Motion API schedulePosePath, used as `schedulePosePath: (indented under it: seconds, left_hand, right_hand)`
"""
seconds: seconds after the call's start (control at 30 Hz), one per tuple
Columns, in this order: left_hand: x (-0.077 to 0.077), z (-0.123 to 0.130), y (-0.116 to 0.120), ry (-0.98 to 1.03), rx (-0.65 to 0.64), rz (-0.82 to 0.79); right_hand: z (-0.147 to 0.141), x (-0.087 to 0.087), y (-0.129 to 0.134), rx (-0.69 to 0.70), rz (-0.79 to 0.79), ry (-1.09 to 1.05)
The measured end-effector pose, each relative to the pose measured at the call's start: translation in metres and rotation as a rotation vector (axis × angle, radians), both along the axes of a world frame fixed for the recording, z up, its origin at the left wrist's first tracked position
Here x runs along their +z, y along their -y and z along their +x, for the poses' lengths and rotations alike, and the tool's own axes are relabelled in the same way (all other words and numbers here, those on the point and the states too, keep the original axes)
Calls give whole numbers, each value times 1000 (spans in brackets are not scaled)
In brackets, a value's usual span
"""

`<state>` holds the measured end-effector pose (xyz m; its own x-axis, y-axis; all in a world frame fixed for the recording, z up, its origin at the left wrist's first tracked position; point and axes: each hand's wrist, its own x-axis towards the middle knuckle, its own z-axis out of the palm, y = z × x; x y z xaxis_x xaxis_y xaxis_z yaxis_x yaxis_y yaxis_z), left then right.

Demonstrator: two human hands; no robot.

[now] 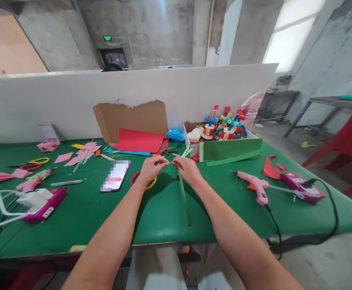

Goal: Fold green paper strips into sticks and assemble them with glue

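My left hand (152, 167) and my right hand (186, 167) meet above the middle of the green table (160, 231), fingertips almost touching. Both are closed in a pinch on a thin piece between them, too small to make out clearly. Green paper strips (184, 201) pass by my right hand; one long end hangs toward the table's front edge, and shorter ends stick up behind the fingers. Scissors with red and yellow handles (152, 183) lie partly hidden beneath my left hand. To the left rests a phone (115, 176).
Behind stands a box (231, 149) of paper-cup figures, with red paper (140, 141) beside it. At right are a pink glue gun (256, 186) and a purple power strip (304, 189). Another glue gun (32, 182), pink paper and a second power strip (47, 207) lie at left.
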<state>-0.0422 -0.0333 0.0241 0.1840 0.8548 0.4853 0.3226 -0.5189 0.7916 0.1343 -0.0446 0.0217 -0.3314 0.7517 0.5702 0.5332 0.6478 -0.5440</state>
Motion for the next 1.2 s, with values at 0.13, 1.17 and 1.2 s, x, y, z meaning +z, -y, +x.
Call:
schedulePosePath:
  seconds: [0.13,1.17,1.2]
  left_hand:
    - [0,-1,-1,4,16,-4]
    - [22,-40,10,-1138,259,-543]
    - [22,-38,11,-1140,253,-559]
  right_hand:
    - [0,0,0,10,-8,4]
    - [8,2,-11,-22,-319,-537]
    - [7,2,-11,-7,-336,-548]
